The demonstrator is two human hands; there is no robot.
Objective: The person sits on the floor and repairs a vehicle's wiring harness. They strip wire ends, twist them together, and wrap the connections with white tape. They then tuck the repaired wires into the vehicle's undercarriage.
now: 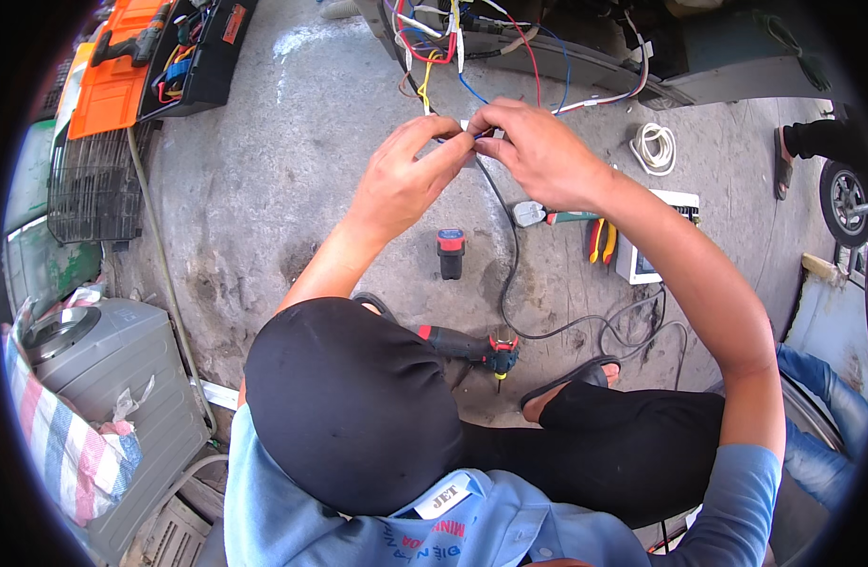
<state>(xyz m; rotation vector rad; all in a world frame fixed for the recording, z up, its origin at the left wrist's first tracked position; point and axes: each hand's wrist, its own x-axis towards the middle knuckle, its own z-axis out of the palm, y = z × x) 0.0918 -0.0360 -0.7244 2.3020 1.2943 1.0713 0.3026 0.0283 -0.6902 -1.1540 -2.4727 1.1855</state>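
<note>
My left hand (405, 170) and my right hand (533, 151) meet fingertip to fingertip at the upper middle, each pinching thin wire. A blue wire (472, 91) drops from the machine into this spot, and bits of blue show between the fingers. The exact joint is hidden by my fingertips. Just above them hang yellow wires (424, 87) and a red wire (537, 80), loose at the open metal machine (585, 76). A black cable (515, 236) runs across the floor behind my hands.
On the concrete lie a red-black battery pack (450, 253), a power drill (467, 345), red-yellow pliers (602, 241), a white wire coil (653, 149) and a white box (644, 266). An orange toolbox (103, 99) stands far left. Another person's foot (782, 163) is at right.
</note>
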